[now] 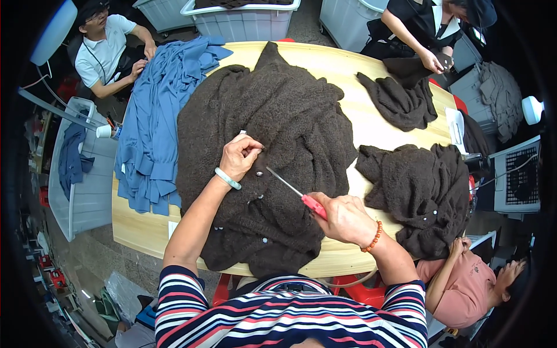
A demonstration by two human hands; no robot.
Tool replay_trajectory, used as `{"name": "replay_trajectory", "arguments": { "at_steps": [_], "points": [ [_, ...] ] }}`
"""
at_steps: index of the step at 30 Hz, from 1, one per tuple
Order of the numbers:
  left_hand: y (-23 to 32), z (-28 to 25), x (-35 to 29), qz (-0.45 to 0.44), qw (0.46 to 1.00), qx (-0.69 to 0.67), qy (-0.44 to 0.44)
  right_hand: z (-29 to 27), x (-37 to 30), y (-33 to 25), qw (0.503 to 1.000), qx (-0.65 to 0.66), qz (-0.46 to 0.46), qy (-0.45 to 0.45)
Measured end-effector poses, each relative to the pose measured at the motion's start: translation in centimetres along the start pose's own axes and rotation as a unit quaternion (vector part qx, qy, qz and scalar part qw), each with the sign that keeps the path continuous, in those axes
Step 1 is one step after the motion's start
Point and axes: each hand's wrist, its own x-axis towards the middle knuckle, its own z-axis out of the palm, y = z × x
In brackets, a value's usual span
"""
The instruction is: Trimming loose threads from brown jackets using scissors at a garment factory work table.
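A large heap of dark brown knit garment (pixel 301 122) lies in front of me, with several small shiny buttons (pixel 259 173) on it. Thumb and forefinger of my left hand (pixel 238 156) are pinched together on the knit, just above one button; exactly what lies between the fingertips is too small to make out. A small white piece shows behind the knuckles. My right hand (pixel 347 218) is closed around a red-handled tool (pixel 314 206) with a long thin metal shaft. Its tip points up and left, close to that button and below my left fingertips.
Blue garments (pixel 154 127) are piled along the left of the wooden table (pixel 136 229). More brown knits (pixel 418 191) lie at right, where one co-worker sits; others sit at far left and far right. Grey bins (pixel 243 23) stand beyond. A lamp (pixel 103 131) reaches in from the left.
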Motion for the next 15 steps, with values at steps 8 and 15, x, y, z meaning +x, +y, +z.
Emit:
{"name": "replay_trajectory", "arguments": {
  "at_steps": [8,15],
  "points": [
    [1.7,1.0,-5.4,0.101,0.981,0.162,-0.024,1.3,-0.5,-0.1,0.999,-0.002,-0.044,0.016],
    [1.1,1.5,-8.6,0.096,0.987,0.132,0.010,2.5,-1.6,-0.3,1.000,0.000,-0.005,-0.008]
  ]
}}
